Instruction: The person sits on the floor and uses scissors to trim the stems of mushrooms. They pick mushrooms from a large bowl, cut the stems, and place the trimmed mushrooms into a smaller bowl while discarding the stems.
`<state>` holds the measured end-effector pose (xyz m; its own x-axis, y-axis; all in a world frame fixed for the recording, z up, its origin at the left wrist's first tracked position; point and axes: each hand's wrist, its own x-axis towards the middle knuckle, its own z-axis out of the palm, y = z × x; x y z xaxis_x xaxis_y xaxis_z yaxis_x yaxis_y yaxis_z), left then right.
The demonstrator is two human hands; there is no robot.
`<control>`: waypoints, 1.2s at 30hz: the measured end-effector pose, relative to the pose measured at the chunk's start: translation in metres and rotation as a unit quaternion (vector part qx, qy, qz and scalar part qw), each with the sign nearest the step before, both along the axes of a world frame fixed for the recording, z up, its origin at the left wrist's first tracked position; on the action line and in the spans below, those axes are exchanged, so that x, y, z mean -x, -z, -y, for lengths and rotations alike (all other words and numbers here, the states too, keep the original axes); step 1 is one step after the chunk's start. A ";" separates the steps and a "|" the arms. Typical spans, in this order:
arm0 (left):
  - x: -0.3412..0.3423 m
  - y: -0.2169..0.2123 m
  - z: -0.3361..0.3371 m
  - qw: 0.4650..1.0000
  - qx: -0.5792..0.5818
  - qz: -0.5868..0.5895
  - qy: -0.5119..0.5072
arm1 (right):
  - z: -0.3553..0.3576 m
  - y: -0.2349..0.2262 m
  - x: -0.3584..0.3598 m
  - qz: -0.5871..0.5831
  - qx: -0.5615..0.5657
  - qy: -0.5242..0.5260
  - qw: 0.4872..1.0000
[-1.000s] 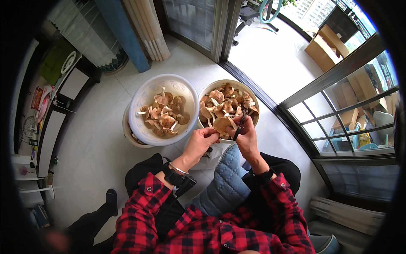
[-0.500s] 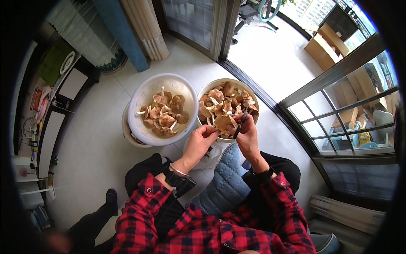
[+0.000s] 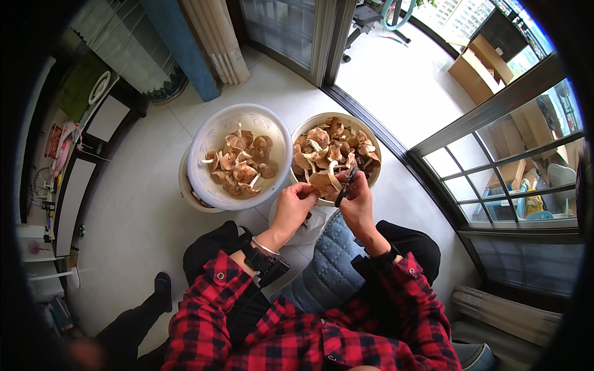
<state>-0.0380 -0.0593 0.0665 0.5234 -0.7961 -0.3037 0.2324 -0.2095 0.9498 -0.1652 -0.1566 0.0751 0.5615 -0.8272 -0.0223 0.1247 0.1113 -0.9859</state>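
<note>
Over the near edge of a bowl (image 3: pixel 378 154) heaped with brown mushrooms, both my hands work on one mushroom (image 3: pixel 323 180), its broad tan cap turned up. My left hand (image 3: pixel 293 211) pinches its near left edge between thumb and fingers. In my right hand (image 3: pixel 357 203) are black-handled scissors (image 3: pixel 340 196), close beside that cap; my fingers hide most of the blades. Left of the heap stands a pale basin (image 3: pixel 199 145) with several mushrooms (image 3: pixel 242 164) lying in water.
Another container (image 3: pixel 185 188) shows under the basin's left side. A white bag (image 3: pixel 314 224) and a blue quilted cloth (image 3: pixel 337 260) are between my knees. A glass sliding door (image 3: pixel 489 167) stands to the right. Someone's dark-slippered foot (image 3: pixel 163 290) is at the lower left.
The view has shifted slightly. My right hand and the scissors have tilted a little beside the mushroom; my left hand keeps its pinch.
</note>
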 end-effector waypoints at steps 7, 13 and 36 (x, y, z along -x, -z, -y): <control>-0.004 -0.001 -0.001 0.999 -0.018 -0.035 0.000 | 0.010 -0.010 0.004 0.020 -0.039 0.015 0.999; 0.002 -0.008 0.001 0.998 0.047 -0.032 -0.001 | 0.016 -0.016 0.005 0.019 -0.077 0.017 0.997; 0.016 -0.014 -0.004 0.976 0.002 -0.203 0.078 | -0.004 0.001 -0.007 0.055 -0.149 0.008 0.987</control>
